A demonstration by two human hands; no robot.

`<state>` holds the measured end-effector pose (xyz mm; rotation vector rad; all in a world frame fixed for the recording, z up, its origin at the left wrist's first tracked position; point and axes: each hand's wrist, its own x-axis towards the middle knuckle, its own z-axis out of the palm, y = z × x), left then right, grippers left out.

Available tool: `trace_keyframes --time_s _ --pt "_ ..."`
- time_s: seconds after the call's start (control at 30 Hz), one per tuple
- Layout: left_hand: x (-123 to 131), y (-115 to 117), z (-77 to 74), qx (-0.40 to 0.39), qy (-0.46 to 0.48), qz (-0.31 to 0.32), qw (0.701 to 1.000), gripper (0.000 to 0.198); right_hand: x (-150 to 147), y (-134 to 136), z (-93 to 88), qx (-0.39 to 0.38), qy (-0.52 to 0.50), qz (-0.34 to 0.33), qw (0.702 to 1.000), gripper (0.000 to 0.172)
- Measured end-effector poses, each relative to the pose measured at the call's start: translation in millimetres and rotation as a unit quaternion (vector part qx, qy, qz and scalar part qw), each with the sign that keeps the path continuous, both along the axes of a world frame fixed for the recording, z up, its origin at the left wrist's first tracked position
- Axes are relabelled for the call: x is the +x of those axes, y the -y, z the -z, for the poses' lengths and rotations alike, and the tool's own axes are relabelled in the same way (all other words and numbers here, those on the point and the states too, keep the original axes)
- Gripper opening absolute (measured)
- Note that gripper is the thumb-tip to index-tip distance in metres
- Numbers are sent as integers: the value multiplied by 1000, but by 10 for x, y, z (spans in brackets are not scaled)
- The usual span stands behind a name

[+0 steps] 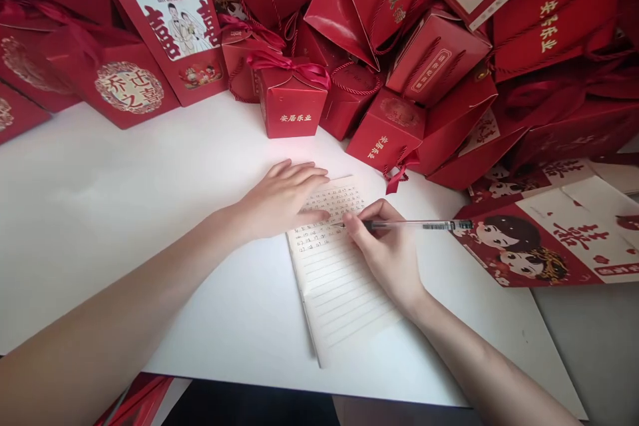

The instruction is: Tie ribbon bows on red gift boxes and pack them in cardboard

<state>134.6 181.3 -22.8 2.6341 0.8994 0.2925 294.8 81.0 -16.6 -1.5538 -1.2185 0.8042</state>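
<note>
A lined notebook (344, 293) lies tilted on the white table, its upper lines filled with rows of small handwritten numbers. Across its upper left part my left hand (282, 203) rests flat, fingers stretched out. My right hand (392, 256) is closed round a pen (419, 225) with a clear barrel and dark cap end. The pen's tip is by the written rows, close to my left thumb; whether it touches the paper I cannot tell. Below the numbers the ruled lines are blank.
Red gift boxes crowd the table's far side, among them a small ribboned box (293, 103) and a box with a round emblem (120, 90). A red and white printed box (554, 233) lies at the right edge. The white table (100, 213) ends near my body.
</note>
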Motion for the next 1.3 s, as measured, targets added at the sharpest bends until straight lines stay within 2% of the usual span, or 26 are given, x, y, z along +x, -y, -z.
trace_keyframes --time_s 0.1,0.23,0.47,0.9,1.07,1.23,1.3 --pt "2 -1 10 -2 5 -2 1000 50 -25 27 5 7 53 -7 999 27" --pt "3 0 11 -2 8 0 1000 49 -28 31 12 7 71 -15 997 35" --pt "5 1 12 -2 10 0 1000 48 -31 24 8 5 124 -27 992 33" --pt "2 20 -8 12 5 -3 1000 48 -34 20 7 13 133 -22 991 32" --pt "0 18 -3 11 7 -3 1000 48 -39 21 8 12 101 -7 995 34" --pt "-5 -4 21 9 19 4 1000 51 39 26 -35 29 -81 10 996 33" --pt "-11 -15 31 12 29 7 999 50 124 18 -52 62 -99 22 993 30"
